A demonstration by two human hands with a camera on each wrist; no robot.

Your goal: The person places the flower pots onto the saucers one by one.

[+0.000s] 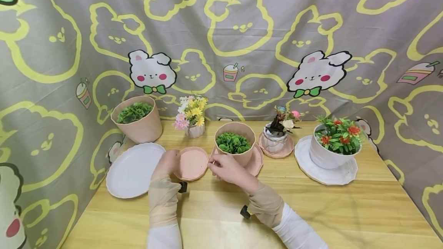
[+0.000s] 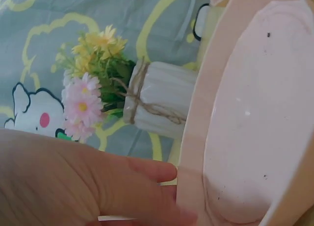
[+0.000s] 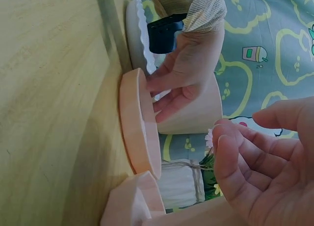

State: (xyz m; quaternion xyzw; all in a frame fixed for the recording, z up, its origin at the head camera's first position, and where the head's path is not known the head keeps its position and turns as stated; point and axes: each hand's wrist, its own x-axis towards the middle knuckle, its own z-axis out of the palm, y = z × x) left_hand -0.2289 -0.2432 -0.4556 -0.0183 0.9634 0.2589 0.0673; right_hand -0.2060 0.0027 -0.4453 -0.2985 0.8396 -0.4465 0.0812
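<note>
My left hand (image 1: 168, 162) is at the left rim of a small round pink saucer (image 1: 194, 163), which lies flat on the table. In the left wrist view, the fingers (image 2: 142, 168) pinch the saucer's rim; a few dark specks show on its inner face. My right hand (image 1: 228, 168) hovers at the saucer's right side, in front of a beige pot (image 1: 242, 157) of round green leaves. Its fingers (image 3: 228, 152) are loosely bent with nothing between them in the right wrist view. The beige pot stands on another pink saucer (image 1: 256, 160).
A large white plate (image 1: 133, 170) lies left, below a beige pot (image 1: 145, 126). Behind the saucer stands a white vase (image 1: 195, 131) of daisies. Farther right are a white pot (image 1: 274, 141) on a pink saucer and a red-flowered white pot (image 1: 330, 155) on a white plate (image 1: 304, 153). A patterned curtain surrounds the table.
</note>
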